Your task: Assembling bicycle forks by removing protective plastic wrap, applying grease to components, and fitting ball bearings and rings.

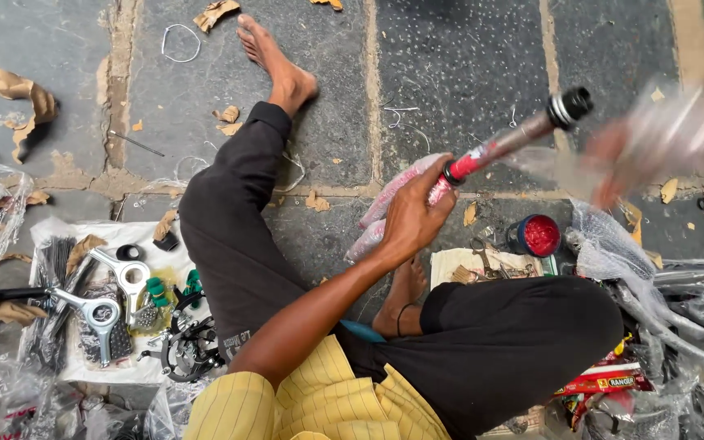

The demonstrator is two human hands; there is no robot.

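My left hand (411, 213) grips a bicycle fork (482, 153) near the crown. Its pink and red legs (389, 213) point down toward my lap. The grey steerer tube with a black threaded end (570, 106) points up to the right. My right hand (678, 134) is blurred at the upper right and holds a sheet of clear plastic wrap (613, 151) that trails off the steerer. I sit cross-legged on the stone floor in black trousers and a yellow striped shirt.
A small tub of red grease (539, 235) stands open by my right knee. On the left lie silver cranks (99, 314), spokes, green-capped parts and a black chainring (189, 350) on a white sheet. Plastic bags and torn cardboard scraps are scattered around.
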